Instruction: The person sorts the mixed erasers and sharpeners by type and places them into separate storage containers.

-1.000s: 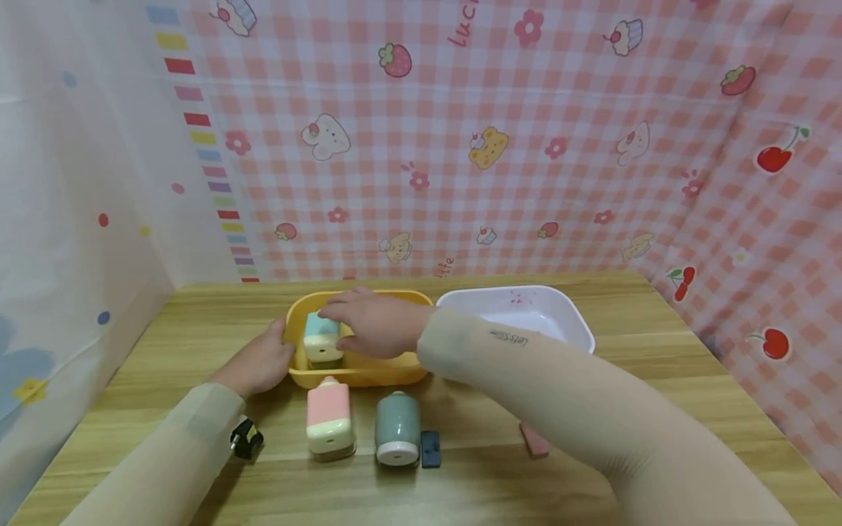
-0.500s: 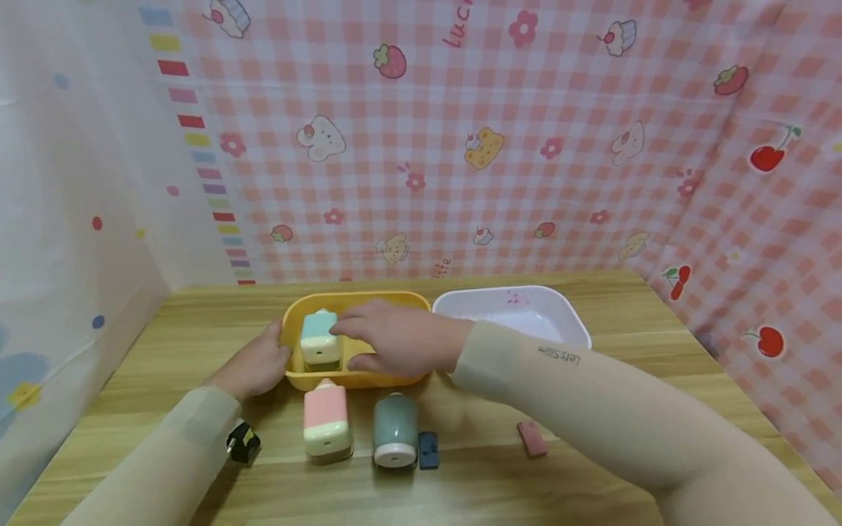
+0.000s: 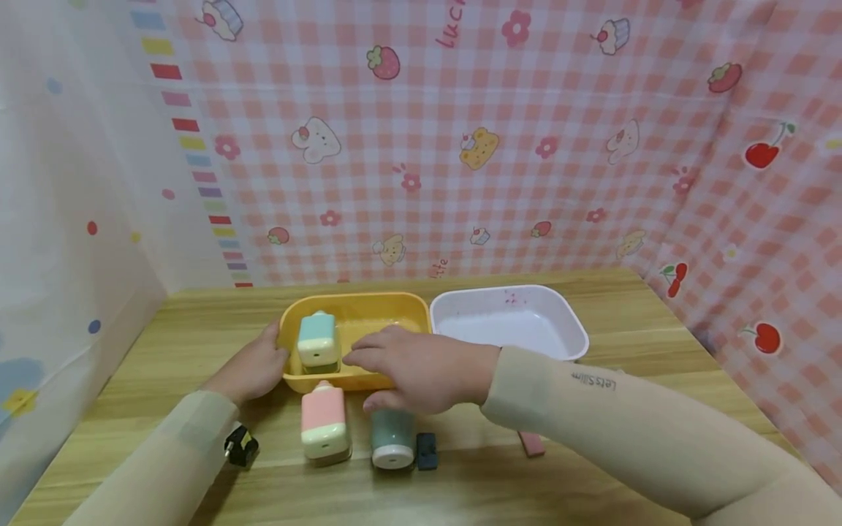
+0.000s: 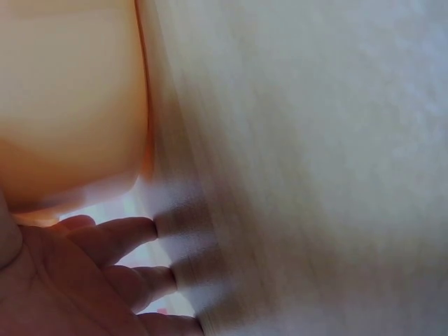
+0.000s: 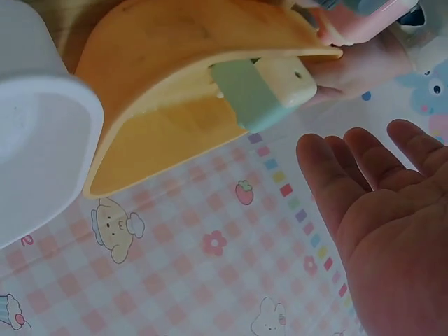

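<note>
My left hand (image 3: pixel 253 365) rests at the left end of a yellow tray (image 3: pixel 355 380); in the left wrist view its fingers (image 4: pixel 119 238) reach past the tray's side, fingertips at the table. The thumb is mostly hidden. In the tray's left part stands a teal-and-cream bottle-shaped thing (image 3: pixel 318 342). My right hand (image 3: pixel 427 369) hovers over the tray's front edge with loosely straight fingers, holding nothing. Below it, partly covered, is a grey-green bottle-shaped thing with a white end (image 3: pixel 392 442). A pink-and-cream bottle-shaped thing (image 3: pixel 325 424) is just left of that.
A white tray (image 3: pixel 575 329) adjoins the yellow one on the right. On the wooden table are a small dark blue block (image 3: pixel 426 451), a pink block (image 3: pixel 531 443) partly behind the right sleeve, and a black object (image 3: pixel 241 445) beside the left sleeve. Patterned cloth hangs behind.
My right hand has drawn away from the teal-and-cream thing, rightward and nearer, over the grey-green one. The teal-and-cream thing stays in the tray. My left hand keeps its place.
</note>
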`<action>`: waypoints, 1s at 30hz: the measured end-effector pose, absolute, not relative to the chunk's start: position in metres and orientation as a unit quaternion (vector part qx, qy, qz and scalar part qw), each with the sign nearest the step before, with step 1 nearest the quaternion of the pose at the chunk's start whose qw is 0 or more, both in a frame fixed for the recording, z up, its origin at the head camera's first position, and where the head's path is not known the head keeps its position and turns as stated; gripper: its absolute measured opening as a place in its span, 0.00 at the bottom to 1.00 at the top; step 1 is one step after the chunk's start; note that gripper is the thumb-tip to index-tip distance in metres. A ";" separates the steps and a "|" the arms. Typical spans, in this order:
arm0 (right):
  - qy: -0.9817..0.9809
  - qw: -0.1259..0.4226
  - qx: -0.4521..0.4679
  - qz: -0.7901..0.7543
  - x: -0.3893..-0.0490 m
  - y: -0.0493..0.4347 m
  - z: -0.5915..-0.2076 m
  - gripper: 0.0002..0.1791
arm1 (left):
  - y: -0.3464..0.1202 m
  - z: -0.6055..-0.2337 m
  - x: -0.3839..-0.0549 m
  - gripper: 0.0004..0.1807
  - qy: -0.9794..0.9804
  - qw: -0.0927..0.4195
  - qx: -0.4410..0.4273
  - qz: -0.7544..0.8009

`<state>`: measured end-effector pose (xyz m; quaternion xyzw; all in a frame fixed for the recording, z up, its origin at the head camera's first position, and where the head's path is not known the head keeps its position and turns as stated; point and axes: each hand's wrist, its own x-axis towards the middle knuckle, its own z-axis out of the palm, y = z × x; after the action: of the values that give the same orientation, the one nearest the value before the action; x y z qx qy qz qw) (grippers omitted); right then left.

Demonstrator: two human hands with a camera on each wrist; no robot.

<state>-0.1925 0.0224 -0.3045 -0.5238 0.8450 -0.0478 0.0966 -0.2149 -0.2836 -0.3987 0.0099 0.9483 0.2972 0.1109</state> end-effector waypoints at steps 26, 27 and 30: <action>0.823 0.147 -0.548 0.007 -0.178 0.034 -0.329 0.48 | -0.284 -0.399 -0.214 0.35 0.949 0.110 0.013 0.294; 0.821 0.147 -0.551 0.010 -0.178 0.034 -0.331 0.48 | -0.284 -0.399 -0.214 0.35 0.950 0.111 0.013 0.293; 0.816 0.144 -0.559 0.019 -0.178 0.033 -0.335 0.46 | -0.285 -0.399 -0.214 0.35 0.948 0.113 0.010 0.296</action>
<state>-0.1783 0.0334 -0.3348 -0.5593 0.8162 0.0188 0.1436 -0.2144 -0.2846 -0.3990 0.0097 0.9483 0.2963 0.1131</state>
